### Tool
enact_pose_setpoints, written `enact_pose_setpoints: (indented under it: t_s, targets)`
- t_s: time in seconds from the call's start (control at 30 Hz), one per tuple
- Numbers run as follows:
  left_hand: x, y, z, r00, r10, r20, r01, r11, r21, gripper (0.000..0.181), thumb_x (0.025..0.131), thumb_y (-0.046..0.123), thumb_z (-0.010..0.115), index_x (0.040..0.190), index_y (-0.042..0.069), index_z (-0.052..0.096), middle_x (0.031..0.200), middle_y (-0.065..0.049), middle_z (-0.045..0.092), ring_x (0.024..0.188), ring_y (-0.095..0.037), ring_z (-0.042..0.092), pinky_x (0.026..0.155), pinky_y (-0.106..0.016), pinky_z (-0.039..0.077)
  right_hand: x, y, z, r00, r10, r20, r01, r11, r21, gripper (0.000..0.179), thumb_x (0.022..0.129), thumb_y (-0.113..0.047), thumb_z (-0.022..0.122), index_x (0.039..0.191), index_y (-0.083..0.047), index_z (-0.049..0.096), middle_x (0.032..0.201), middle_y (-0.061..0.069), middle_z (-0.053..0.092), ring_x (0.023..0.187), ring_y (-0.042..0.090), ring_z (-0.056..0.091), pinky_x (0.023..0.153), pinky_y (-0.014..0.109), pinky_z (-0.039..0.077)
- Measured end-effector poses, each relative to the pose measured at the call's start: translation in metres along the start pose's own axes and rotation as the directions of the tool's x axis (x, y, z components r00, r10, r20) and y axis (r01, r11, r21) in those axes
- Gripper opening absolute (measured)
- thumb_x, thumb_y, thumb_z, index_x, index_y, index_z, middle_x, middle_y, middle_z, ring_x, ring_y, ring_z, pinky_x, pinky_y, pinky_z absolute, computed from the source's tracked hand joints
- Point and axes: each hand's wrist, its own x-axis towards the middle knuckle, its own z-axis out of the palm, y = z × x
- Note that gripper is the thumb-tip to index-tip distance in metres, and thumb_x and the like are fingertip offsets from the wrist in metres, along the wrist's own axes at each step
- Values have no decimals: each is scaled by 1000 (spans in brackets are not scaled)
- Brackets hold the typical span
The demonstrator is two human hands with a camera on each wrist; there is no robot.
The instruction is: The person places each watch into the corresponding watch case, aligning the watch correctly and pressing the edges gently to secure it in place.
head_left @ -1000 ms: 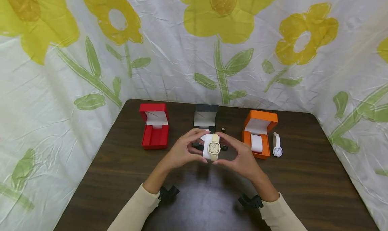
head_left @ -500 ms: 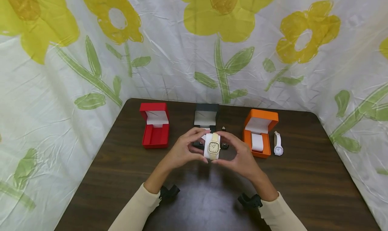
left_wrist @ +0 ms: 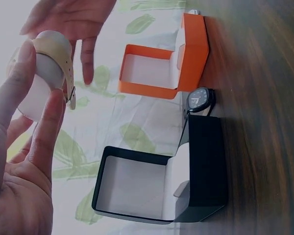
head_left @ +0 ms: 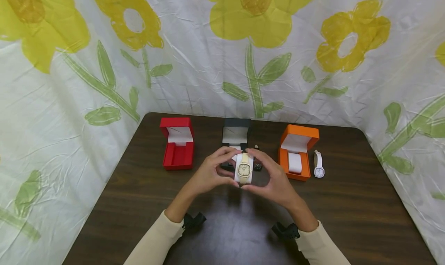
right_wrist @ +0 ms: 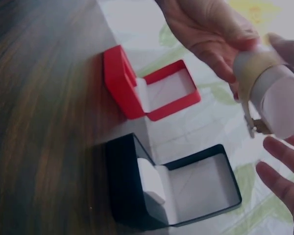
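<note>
In the head view, a cream-strapped watch [head_left: 244, 170] with a squarish gold-rimmed face is wrapped round a white cushion [head_left: 237, 177]. My left hand [head_left: 212, 171] grips the cushion from the left, thumb below and fingers above. My right hand [head_left: 278, 179] curves round the other side, fingertips right at the strap's edges; its fingers look spread and loose in the left wrist view. The strap's buckle [right_wrist: 258, 127] hangs under the cushion in the right wrist view. Behind the hands stands a dark box [head_left: 236, 130], lid up, with a white insert [right_wrist: 152, 181].
A red box [head_left: 178, 157] stands raised-lidded at the left. To the right is an orange box [head_left: 299, 153] with a white cushion [head_left: 294, 163] inside. Beside it lies a white watch [head_left: 318, 165]. A black watch [left_wrist: 200, 100] lies by the dark box. A flowered curtain hangs behind the table.
The watch has shifted left along the white cushion, so more of the cushion shows on its right. Both hands stay almost in place.
</note>
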Motion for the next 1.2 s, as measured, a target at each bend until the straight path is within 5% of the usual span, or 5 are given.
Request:
enact_pose_setpoints:
  t_s: [0.37,0.5,0.77,1.2]
  targets:
    - [-1,-2,3,1000,18,-13,-18,1000,2,85,71,-1,90,147,10,54,141,-5,49,108,-31,60,77,-37,62,6,-11,5,985,-140,-100,145,989,36,66,63,12,89,125,3,68,135,27,58,122,38,58,104,24,47]
    - [-1,-1,3,1000,17,-16,-17,1000,8,84,71,-2,90,146,11,55,141,-4,49,108,-27,60,77,-37,62,11,-29,4,985,-121,-126,129,989,64,59,63,19,84,120,8,69,129,33,59,116,43,59,103,23,48]
    - [-2,-3,3,1000,3,-26,-2,1000,8,82,72,0,90,146,10,55,140,-6,49,106,-37,59,77,-36,62,0,0,9,989,-60,-138,70,995,71,58,75,8,84,129,-5,69,138,16,62,125,31,60,103,29,50]
    - [-5,-2,2,999,-37,-30,36,999,-12,84,70,-5,90,146,2,53,140,-11,49,107,-40,59,76,-36,62,1,0,12,986,-109,-123,118,990,75,60,68,9,89,124,-1,71,138,23,60,123,38,60,105,29,48]
